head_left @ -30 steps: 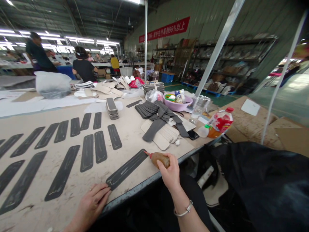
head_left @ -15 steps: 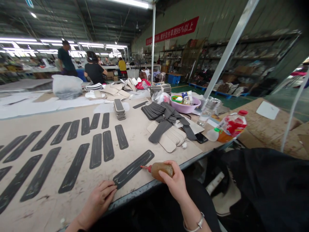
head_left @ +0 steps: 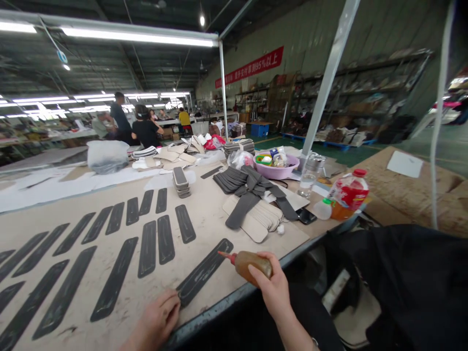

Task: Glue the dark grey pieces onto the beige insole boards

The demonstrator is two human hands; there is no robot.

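Observation:
My right hand [head_left: 273, 282] is wrapped round a brown squeeze bottle [head_left: 253, 267], whose red nozzle points left over the upper end of a dark strip [head_left: 204, 273]. Shiny lines run along that strip's face. At its near end, my left hand [head_left: 161, 312] touches the strip's corner, fingers bent together. More dark strips [head_left: 115, 280] with shiny marks lie in rows on the table to the left. Beyond the hands are a small stack of strips [head_left: 181, 182], a pile of dark pieces [head_left: 248, 195] and fanned beige pieces [head_left: 261, 219].
A purple basin [head_left: 277, 169], a glass jar [head_left: 307, 181], a black phone [head_left: 306, 216] and a red-capped bottle [head_left: 349, 195] stand or lie at the right. A metal post [head_left: 329, 78] rises behind them. A plastic bag [head_left: 107, 156] sits far left; people are in the background.
The camera view has shifted. The bottle's nozzle has moved from the strip's right edge onto its upper end. My left hand remains at the near end.

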